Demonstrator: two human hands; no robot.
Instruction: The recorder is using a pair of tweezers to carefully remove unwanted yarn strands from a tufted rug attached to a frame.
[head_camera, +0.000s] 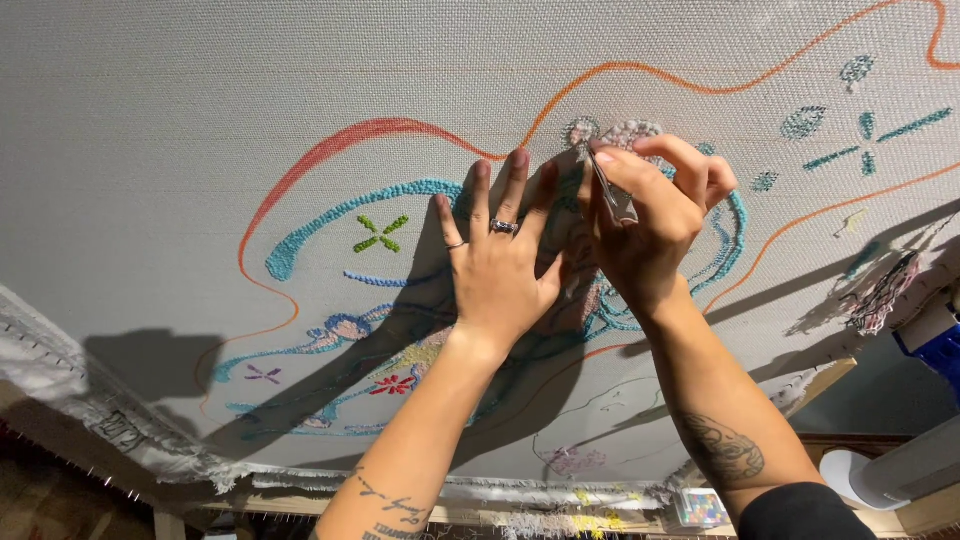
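Note:
A grey tufting cloth (180, 120) stretched on a wooden frame fills the view, with yarn lines in orange, teal, blue and green. My left hand (497, 262) lies flat on the cloth with fingers spread, rings on two fingers. Right beside it, my right hand (655, 215) pinches small metal scissors or tweezers (610, 190), tip up against a pale looped patch (625, 133) near the orange line.
The frame's lower edge (120, 440) shows frayed cloth and tack strips. Loose yarn (880, 295) hangs at the right. A blue object (935, 345) and a white round object (850, 475) sit at the lower right.

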